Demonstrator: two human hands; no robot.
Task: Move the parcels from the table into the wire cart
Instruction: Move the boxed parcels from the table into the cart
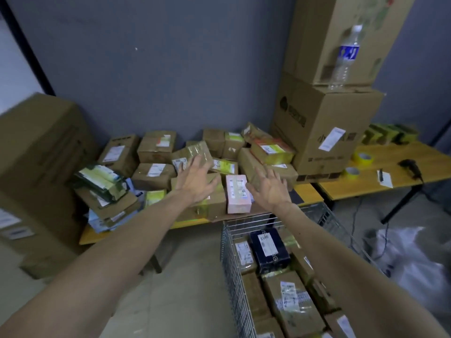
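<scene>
Several taped cardboard parcels (153,172) are heaped on a yellow table (97,236) against the grey wall. A pink parcel (238,197) stands near the table's front edge. My left hand (196,181) hovers with spread fingers over a brown parcel (212,201) left of the pink one. My right hand (269,189) is spread just right of the pink parcel, over a brown box. Neither hand holds anything. The wire cart (229,262) stands below at the lower right, with several parcels in it, among them a dark blue box (269,250).
Two big cartons (327,132) are stacked at the table's right end, with a water bottle (345,57) on the lower one. A second table (390,174) to the right carries tape rolls and a scanner. Large cartons (39,152) stand at the left. White plastic lies on the floor.
</scene>
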